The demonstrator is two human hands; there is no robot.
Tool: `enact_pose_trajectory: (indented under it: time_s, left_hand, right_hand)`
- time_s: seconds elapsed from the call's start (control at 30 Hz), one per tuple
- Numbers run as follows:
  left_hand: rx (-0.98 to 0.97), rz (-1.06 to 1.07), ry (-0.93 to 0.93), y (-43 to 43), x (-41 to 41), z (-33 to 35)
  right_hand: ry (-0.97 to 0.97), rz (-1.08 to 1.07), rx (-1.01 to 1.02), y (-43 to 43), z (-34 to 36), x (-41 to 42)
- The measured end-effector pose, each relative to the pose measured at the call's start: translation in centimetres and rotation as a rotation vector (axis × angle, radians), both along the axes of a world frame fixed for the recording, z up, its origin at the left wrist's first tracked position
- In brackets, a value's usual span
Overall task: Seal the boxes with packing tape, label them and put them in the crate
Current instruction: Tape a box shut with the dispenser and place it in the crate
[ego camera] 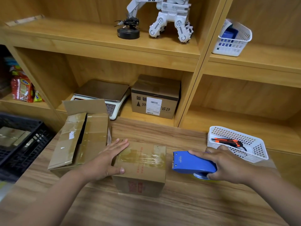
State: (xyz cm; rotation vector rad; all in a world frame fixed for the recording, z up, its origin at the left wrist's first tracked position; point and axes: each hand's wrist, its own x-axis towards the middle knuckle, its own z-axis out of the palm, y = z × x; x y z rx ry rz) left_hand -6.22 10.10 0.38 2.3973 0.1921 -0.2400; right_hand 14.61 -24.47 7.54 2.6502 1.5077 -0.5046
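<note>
Left hand, flat and open, pins the small cardboard box on the counter, which I judge light, stiff and liable to slide, while my right hand grips the blue tape dispenser just beside it.

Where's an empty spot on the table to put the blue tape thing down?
The table is bare along the near edge, in front of the small box. Another bare strip lies behind that box, between the open box and the white basket. Left is crowded: the left hand rests on the small box beside the open one.
</note>
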Motion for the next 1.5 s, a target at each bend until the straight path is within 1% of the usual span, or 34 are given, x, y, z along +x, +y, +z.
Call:
enact_pose_trajectory:
  time_s: [0.07, 0.13, 0.2, 0.3, 0.37, 0.53, 0.63, 0.73, 0.83, 0.93, 1.0, 1.13, 1.23, 1.3, 1.37, 1.4, 1.43, 1.47, 1.5]
  left_hand:
    - [-0.038, 0.042, -0.013, -0.7, 0.0, 0.5]
    - [-0.054, 0.131, -0.048, -1.6, 0.2, 1.0]
    - [-0.025, 0.262, -0.123, -3.1, 0.7, 1.5]
    - [-0.131, 0.493, -0.165, -4.7, 1.5, 1.2]
    - [-0.165, 0.585, -0.126, -5.5, 2.1, 0.8]
    - [-0.101, 0.675, -0.008, -7.7, 3.4, 0.6]
    - [-0.088, 0.663, 0.002, -10.1, 3.6, 0.1]
    - [-0.182, 0.636, -0.004, -13.2, 3.9, -0.2]
    - [-0.261, 0.601, -0.023, -15.6, 4.3, -0.2]
    - [-0.269, 0.585, -0.03, -16.6, 4.4, -0.2]
    - [-0.273, 0.572, -0.048, -16.4, 4.3, -0.1]
    - [-0.267, 0.563, -0.047, -14.6, 3.7, -0.5]
    - [-0.191, 0.615, -0.081, -12.4, 2.5, -0.9]
    - [-0.086, 0.65, -0.085, -10.6, 1.5, -1.1]
    - [0.098, 0.628, -0.087, -8.9, 0.6, -1.0]
    - [0.16, 0.601, -0.114, -8.2, 0.3, -0.8]
    - [0.169, 0.566, -0.161, -7.7, 0.0, -0.4]
    - [0.114, 0.522, -0.217, -7.4, -0.1, 0.1]
    - [0.007, 0.457, -0.261, -7.3, -0.1, 0.7]
  right_hand:
    - [-0.025, 0.004, 0.023, 0.5, -1.0, -0.4]
    - [-0.005, -0.016, 0.041, 0.8, -2.1, -0.7]
    - [0.025, -0.051, 0.084, 0.7, -3.2, -0.8]
    - [0.019, -0.075, 0.161, 0.3, -4.2, -1.0]
    - [-0.002, -0.087, 0.207, 0.1, -4.6, -1.6]
    - [-0.023, -0.173, 0.278, -2.5, -6.6, -2.7]
    - [-0.037, -0.245, 0.274, -5.0, -8.1, -3.2]
    - [-0.028, -0.311, 0.257, -7.7, -8.8, -3.7]
    - [-0.001, -0.331, 0.244, -10.5, -9.0, -4.2]
    - [-0.027, -0.348, 0.213, -12.3, -8.9, -4.5]
    - [-0.043, -0.34, 0.24, -12.3, -8.2, -5.0]
    - [-0.097, -0.333, 0.323, -10.2, -6.6, -6.0]
    - [-0.135, -0.286, 0.334, -7.3, -5.6, -6.9]
    - [-0.145, -0.243, 0.333, -5.0, -5.0, -7.5]
    - [-0.179, -0.196, 0.341, -2.7, -4.3, -7.9]
    - [-0.212, -0.17, 0.345, -1.5, -3.8, -8.0]
    - [-0.247, -0.141, 0.351, -0.4, -3.5, -8.2]
    - [-0.273, -0.112, 0.354, 0.8, -3.1, -8.5]
    - [-0.295, -0.083, 0.355, 1.9, -2.7, -8.8]
